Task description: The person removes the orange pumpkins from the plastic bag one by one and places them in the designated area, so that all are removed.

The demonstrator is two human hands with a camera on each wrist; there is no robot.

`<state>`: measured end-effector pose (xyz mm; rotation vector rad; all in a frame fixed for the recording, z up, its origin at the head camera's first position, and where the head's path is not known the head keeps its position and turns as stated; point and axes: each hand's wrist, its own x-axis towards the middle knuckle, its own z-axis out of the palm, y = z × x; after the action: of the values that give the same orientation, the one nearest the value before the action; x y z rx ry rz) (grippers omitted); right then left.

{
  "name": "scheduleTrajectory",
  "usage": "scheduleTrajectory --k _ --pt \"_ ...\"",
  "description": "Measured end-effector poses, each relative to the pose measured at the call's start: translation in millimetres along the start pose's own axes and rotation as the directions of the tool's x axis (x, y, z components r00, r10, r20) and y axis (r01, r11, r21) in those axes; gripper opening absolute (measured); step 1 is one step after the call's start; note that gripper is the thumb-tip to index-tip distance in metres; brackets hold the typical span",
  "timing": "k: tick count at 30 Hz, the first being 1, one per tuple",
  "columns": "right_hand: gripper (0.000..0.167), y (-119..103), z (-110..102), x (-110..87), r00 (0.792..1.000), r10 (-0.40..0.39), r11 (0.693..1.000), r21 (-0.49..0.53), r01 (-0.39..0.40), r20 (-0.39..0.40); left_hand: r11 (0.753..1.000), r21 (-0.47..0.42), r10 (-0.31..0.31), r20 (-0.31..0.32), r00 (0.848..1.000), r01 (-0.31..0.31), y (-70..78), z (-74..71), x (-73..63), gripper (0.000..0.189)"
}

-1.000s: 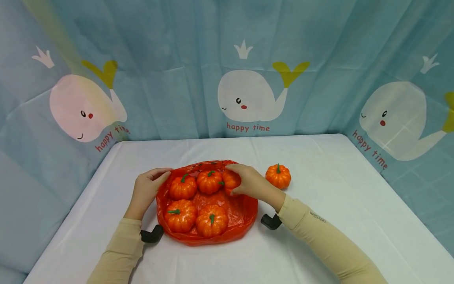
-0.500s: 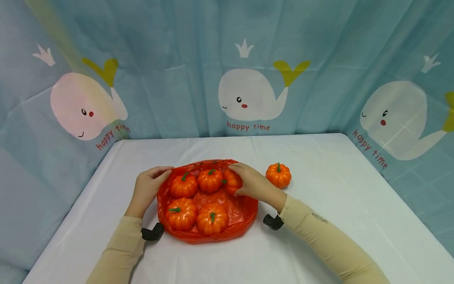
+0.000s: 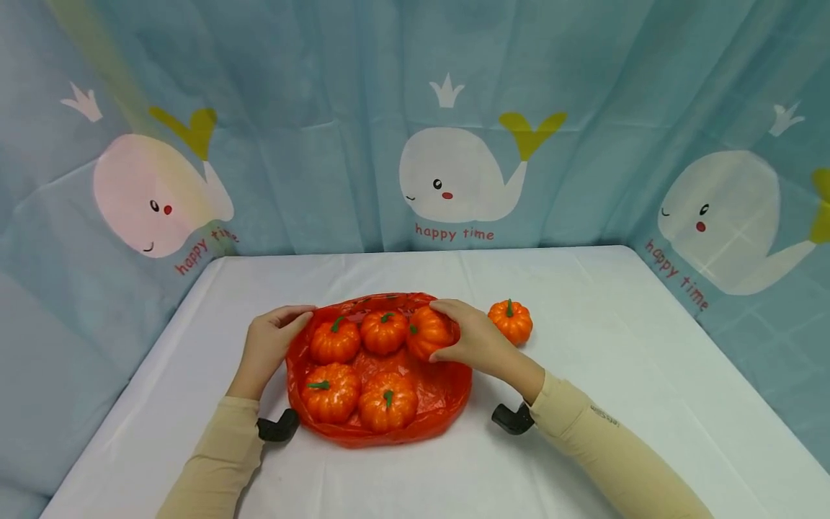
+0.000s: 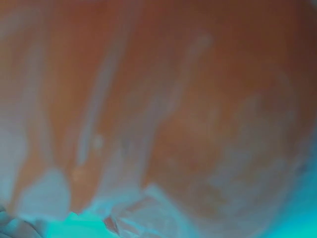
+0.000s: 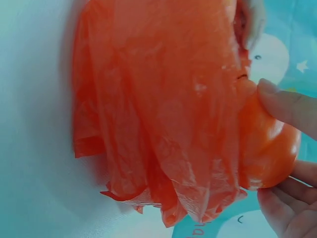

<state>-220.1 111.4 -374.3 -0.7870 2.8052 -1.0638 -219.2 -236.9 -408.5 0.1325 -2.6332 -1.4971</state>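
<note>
A red plastic bag [image 3: 441, 393] lies open on the table, its mouth facing up. My left hand [image 3: 269, 349] pinches the bag's back-left rim between thumb and fingers. At the back-right of the mouth, my right hand [image 3: 483, 342] grips a small orange pumpkin [image 3: 429, 334], tipped so its green stem points left. The right wrist view shows this pumpkin [image 5: 270, 144] between thumb and fingers, beside the bag's crumpled wall [image 5: 148, 109]. Several more pumpkins sit inside, among them a back-middle one [image 3: 384, 333] and a front one [image 3: 389, 402]. Blurred orange bag film [image 4: 208, 124] fills the left wrist view.
Another orange pumpkin [image 3: 510, 322] stands on the white-covered table [image 3: 583, 310], behind the right forearm. A blue curtain [image 3: 324, 180] with whale prints hangs behind and at both sides. Black wrist mounts [image 3: 512, 418] stick out under the forearms.
My right hand has shifted a little to the right with the gripped pumpkin, which has moved away from its neighbour and shows more of its side. The left hand stays on the rim.
</note>
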Motion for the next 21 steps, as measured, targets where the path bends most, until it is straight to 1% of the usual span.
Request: scheduleTrajectory --k 4,10,16,21 --pt "0.083 2 -2 -5.2 0.999 -0.014 0.999 0.046 0.015 -0.035 1.0 -0.008 -0.009 0.006 1.0 0.009 0.0 0.6 -0.2 0.049" --pt "0.083 2 -7 -9.3 0.999 -0.017 0.989 0.149 0.022 -0.033 1.0 -0.013 -0.011 0.006 1.0 0.011 0.3 0.3 -0.3 0.048" --pt "0.082 2 -10 -12.6 0.998 0.008 0.973 0.229 0.007 -0.064 1.0 -0.01 0.02 -0.01 1.0 -0.02 1.3 -1.4 1.7 0.048" --pt "0.079 5 -8 -18.0 0.997 0.043 0.953 0.301 -0.02 -0.07 1.0 -0.018 -0.003 0.001 1.0 0.003 -0.9 0.1 1.0 0.047"
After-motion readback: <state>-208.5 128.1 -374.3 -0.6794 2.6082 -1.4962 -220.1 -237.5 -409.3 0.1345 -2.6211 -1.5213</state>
